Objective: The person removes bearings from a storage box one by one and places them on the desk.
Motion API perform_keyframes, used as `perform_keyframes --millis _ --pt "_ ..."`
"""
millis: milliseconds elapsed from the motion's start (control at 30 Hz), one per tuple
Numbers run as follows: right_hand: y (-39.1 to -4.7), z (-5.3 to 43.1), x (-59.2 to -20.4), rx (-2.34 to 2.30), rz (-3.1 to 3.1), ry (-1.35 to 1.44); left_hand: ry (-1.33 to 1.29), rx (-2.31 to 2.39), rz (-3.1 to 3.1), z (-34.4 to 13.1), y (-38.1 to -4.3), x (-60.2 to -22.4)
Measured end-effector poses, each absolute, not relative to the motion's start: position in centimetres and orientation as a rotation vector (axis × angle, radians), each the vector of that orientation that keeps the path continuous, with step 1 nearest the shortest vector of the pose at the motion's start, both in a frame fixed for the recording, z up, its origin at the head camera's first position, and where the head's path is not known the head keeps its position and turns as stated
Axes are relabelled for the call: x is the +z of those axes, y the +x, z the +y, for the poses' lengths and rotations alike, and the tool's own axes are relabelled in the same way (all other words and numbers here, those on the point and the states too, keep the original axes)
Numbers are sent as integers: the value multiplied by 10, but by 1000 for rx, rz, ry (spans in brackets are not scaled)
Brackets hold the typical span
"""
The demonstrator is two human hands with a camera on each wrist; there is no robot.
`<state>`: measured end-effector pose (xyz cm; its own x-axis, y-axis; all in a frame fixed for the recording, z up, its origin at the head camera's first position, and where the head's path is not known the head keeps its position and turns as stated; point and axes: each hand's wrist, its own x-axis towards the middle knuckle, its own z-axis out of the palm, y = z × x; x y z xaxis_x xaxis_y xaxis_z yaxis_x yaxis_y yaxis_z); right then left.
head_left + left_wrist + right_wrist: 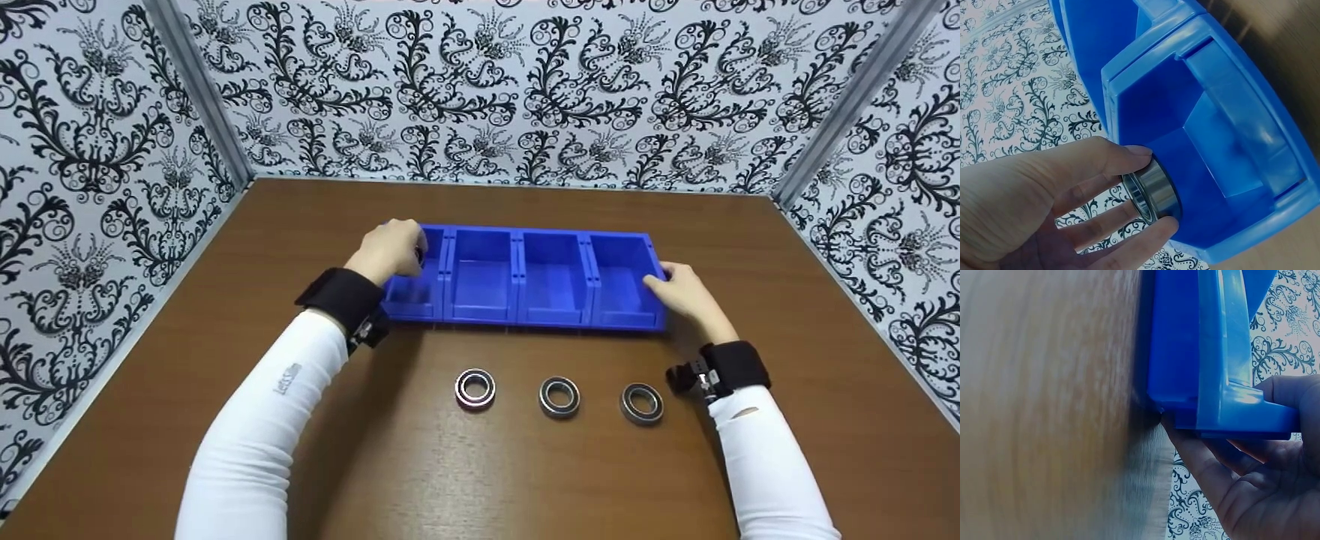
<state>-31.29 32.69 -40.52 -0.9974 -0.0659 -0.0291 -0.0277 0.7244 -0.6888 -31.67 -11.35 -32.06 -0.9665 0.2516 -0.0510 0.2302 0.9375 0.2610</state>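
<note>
My left hand [391, 249] pinches a metal ball bearing [1158, 190] between thumb and fingers, over the leftmost compartment of a blue four-part bin [480, 319]. In the left wrist view the bearing's ring stands on edge beside the bin's wall. At the bin's right end, my right hand [684, 294] grips the side wall, thumb over the top edge and fingers along the outer face, as the right wrist view shows. Three more bearings lie flat in a row in front of the bin: a left one [475, 389], a middle one [559, 397] and a right one [641, 404].
The brown wooden table [525, 480] carries the bin and the bearings. Patterned black-and-white panels [480, 97] stand behind it and at both sides, joined by grey metal posts [202, 90]. Both wrists wear black straps with small cameras.
</note>
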Motion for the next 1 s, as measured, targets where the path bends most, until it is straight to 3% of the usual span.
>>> perform_keyframes --millis 1000 --pt "-314 328 -406 -1126 2898 -114 384 359 3003 -109 -310 -309"
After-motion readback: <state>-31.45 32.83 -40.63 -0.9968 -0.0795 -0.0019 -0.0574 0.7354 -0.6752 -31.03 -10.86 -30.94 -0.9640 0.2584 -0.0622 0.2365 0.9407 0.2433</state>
